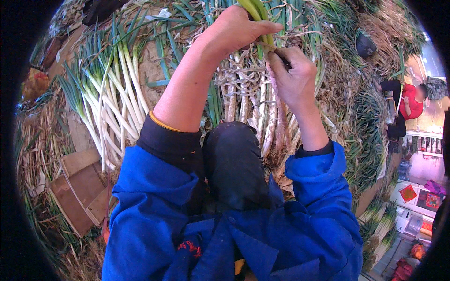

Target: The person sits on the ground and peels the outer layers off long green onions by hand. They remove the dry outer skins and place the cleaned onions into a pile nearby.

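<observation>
At the top centre, my left hand [242,30] is closed around the green leaves of a leek-like onion stalk [258,14]. Just below and to its right, my right hand [293,72] pinches dry outer skin of that plant between thumb and fingers. Beneath both hands lie untrimmed onion stalks [242,105] with brown, withered leaves and dirty roots. Left of my left forearm rests a pile of cleaned green onions [123,95], white stems towards me and green tops pointing away.
A flattened cardboard box [77,191] lies at the lower left. Stripped leaves [330,70] are heaped to the right. A person in a red top [411,102] sits at the far right, near white shelving [416,196]. More bundled onions [379,224] lie at the lower right.
</observation>
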`<state>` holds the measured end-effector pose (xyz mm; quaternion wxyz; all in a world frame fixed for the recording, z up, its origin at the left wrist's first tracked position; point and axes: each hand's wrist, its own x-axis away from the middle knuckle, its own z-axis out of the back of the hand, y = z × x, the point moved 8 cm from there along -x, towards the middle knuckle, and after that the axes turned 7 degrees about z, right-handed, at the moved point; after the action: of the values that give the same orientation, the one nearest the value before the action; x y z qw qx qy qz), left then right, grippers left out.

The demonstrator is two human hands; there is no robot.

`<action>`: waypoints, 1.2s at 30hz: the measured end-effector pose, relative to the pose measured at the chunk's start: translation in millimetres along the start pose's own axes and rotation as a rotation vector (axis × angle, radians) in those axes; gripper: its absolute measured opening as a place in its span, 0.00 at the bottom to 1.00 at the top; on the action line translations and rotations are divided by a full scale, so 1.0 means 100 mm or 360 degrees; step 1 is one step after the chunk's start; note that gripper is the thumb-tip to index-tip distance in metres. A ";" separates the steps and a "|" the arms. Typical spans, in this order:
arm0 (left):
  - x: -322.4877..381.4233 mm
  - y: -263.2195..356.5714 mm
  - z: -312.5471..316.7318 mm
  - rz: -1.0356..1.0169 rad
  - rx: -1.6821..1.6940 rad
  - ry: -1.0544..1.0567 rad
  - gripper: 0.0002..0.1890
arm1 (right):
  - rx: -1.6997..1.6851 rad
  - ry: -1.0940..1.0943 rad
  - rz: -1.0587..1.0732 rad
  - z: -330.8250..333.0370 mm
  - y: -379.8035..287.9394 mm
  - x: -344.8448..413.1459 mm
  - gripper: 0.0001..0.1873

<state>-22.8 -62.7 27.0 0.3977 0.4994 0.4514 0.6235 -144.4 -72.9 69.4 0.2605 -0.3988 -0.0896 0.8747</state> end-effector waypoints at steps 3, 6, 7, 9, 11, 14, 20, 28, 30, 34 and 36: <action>0.02 0.02 0.03 0.0025 -0.0067 0.0055 0.16 | 0.0076 -0.0074 0.0002 -0.02 -0.02 -0.02 0.05; 0.01 -0.01 0.00 0.0019 -0.0091 0.0071 0.15 | 0.0151 -0.0078 -0.0003 -0.03 -0.02 -0.02 0.06; 0.00 -0.02 -0.01 0.0015 -0.0088 0.0068 0.14 | 0.0183 -0.0052 -0.0006 -0.03 -0.01 -0.02 0.07; -0.02 -0.04 -0.05 -0.0036 -0.0006 0.0062 0.14 | 0.0226 0.0002 -0.0087 -0.02 0.03 -0.01 0.08; -0.05 -0.06 -0.05 -0.0026 0.0080 0.0031 0.13 | 0.0237 0.0061 -0.0220 -0.02 0.11 0.01 0.09; -0.12 0.02 0.01 -0.0138 0.0016 0.0008 0.13 | -0.0009 0.0154 -0.0529 -0.04 0.27 0.08 0.11; -0.15 0.13 0.06 -0.0447 -0.0055 0.0036 0.12 | -0.1063 0.0382 -0.1193 -0.21 0.74 0.42 0.08; -0.15 -0.36 0.22 0.0173 0.0378 0.0168 0.12 | -0.1553 0.1318 -0.2279 -0.09 1.63 2.07 0.09; -0.16 -0.36 0.21 0.0150 0.0543 0.0186 0.14 | -0.1662 0.1464 -0.2314 0.03 1.77 2.40 0.09; -0.20 -0.66 -0.14 0.0507 0.1511 0.0110 0.15 | -0.1550 0.1626 -0.2490 0.30 1.92 3.00 0.07; -0.29 -0.74 -0.16 0.0449 0.1924 0.0160 0.16 | -0.1574 0.1685 -0.2444 0.40 2.01 3.18 0.07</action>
<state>-30.1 -72.1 -53.0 -0.0633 0.6611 0.6724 0.3268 -425.8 -73.8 -184.3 0.5585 -0.6277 -0.5395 0.0555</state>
